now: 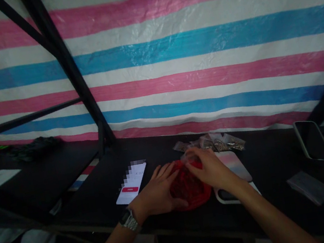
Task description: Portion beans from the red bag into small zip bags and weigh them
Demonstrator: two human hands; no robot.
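A red plastic bag (192, 189) lies near the table's front edge, with dark red contents that I cannot make out. My left hand (158, 190), with a metal-banded watch at its wrist, rests against the bag's left side. Its fingers are stretched out and apart, the thumb along the near edge. Over the far right part of the bag, my right hand (208, 167) pinches a small clear plastic bag (189, 157), partly hidden by the fingers. Just behind it are several clear bags of small brownish pieces (221, 143).
A lit phone (131, 183) lies left of my hands. A pale pinkish case (234, 164) and a white-rimmed object (224, 197) sit by my right forearm. Farther right are another phone (312, 140) and flat clear bags (310, 188). Striped sheeting (199, 44) hangs behind; a dark post (75, 76) stands left.
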